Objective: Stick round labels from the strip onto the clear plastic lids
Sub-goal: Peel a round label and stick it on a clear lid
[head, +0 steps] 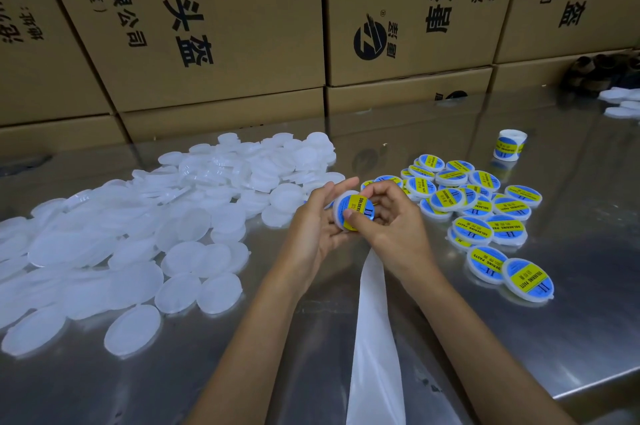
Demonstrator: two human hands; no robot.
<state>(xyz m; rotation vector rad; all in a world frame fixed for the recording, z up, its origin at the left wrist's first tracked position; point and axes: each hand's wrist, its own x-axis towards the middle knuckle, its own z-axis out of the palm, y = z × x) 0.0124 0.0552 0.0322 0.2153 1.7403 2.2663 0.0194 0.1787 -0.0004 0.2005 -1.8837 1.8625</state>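
Two bare forearms enter from the bottom edge, no sleeves in view on either. Left hand [317, 224] and right hand [388, 217]: no gloves, no rings, no watch or wristband visible. Fingernails short and unpainted where they show. Wrists slender, forearms smooth. Upper arms and the rest of the body fall outside the view.

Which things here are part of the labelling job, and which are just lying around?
Job: lid in hand, left hand, right hand, backing strip, unlabelled lids, labelled lids, label roll.
Lying about: cardboard boxes, dark objects far right.
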